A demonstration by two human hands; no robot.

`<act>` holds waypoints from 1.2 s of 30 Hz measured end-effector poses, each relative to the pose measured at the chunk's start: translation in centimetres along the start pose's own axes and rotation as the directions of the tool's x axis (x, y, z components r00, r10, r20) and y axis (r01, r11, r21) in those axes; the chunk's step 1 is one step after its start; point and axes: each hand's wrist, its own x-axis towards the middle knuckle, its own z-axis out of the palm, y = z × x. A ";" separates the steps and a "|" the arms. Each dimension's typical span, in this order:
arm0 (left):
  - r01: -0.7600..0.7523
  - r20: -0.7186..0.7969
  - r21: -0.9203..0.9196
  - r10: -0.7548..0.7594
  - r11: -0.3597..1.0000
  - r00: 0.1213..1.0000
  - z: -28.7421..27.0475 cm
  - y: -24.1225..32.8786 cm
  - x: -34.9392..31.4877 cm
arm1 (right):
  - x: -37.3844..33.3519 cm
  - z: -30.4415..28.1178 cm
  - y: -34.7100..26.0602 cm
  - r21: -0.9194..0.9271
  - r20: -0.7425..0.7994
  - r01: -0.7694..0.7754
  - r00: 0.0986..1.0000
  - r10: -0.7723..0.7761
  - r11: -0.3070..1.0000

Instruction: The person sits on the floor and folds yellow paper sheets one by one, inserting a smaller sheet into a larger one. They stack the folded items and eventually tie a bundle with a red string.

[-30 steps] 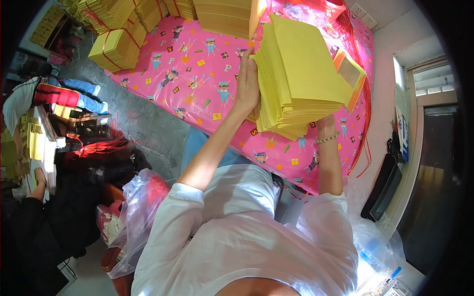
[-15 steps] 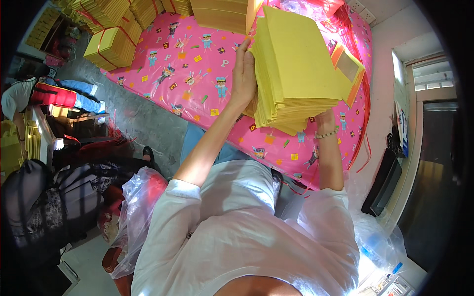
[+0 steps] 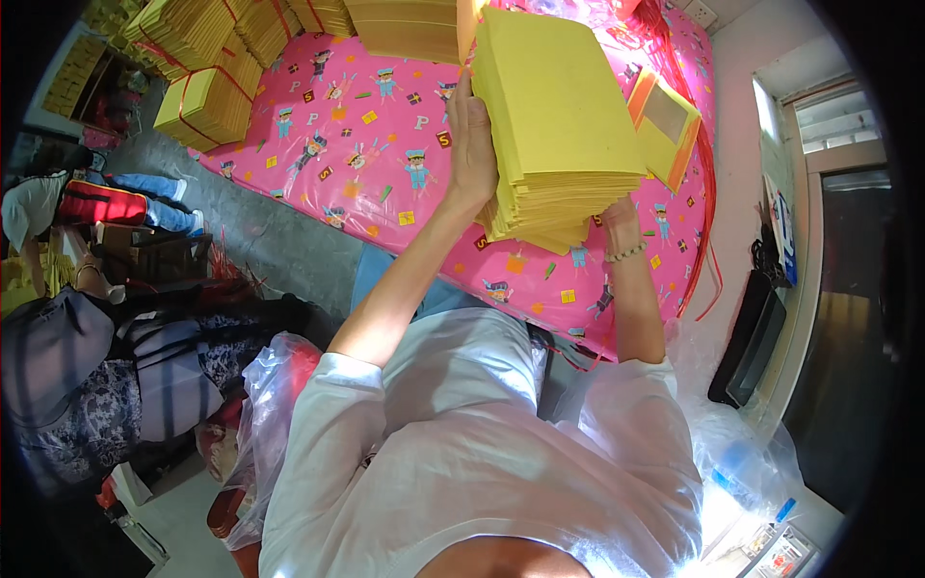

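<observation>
A thick stack of yellow paper envelopes (image 3: pixel 554 106) is held between my hands over the pink table. My left hand (image 3: pixel 472 144) lies along the stack's left side, fingers straight and pressed to the edges, thumb up. At the lower right corner, my right hand (image 3: pixel 621 217), with a beaded bracelet at the wrist, supports the stack; its fingers are hidden behind and beneath it. A few of the lowest envelopes jut out askew at the near edge. Just right of the stack lies a yellow piece with orange edges and a greyish panel (image 3: pixel 665 120).
Red-strapped bundles of yellow envelopes (image 3: pixel 207 104) stand at the table's far left, with another pile (image 3: pixel 405 29) at the back. Red strapping (image 3: pixel 711 193) trails down the right edge of the pink patterned cover (image 3: pixel 356 125). At far left another person (image 3: pixel 106 202) bends over.
The stack has turned slightly and its left edges look more even, with fewer envelopes fanned out. Both hands stay on it. The whole view has shifted a little.
</observation>
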 end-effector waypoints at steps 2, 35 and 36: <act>0.059 -0.007 -0.059 -0.060 0.996 0.998 -0.3 0.2 0.0 | 0.0 0.1 0.0 0.000 0.003 -0.007 1.000 0.007 1.000; 0.427 0.081 -0.413 -0.434 0.805 0.897 -4.8 -15.3 -4.4 | -2.1 1.1 0.9 0.012 -0.024 -0.118 0.993 0.118 0.993; 0.427 0.060 -0.436 -0.448 0.792 0.892 -4.5 -14.7 -4.2 | -2.2 0.9 0.9 0.016 -0.036 -0.121 0.992 0.121 0.993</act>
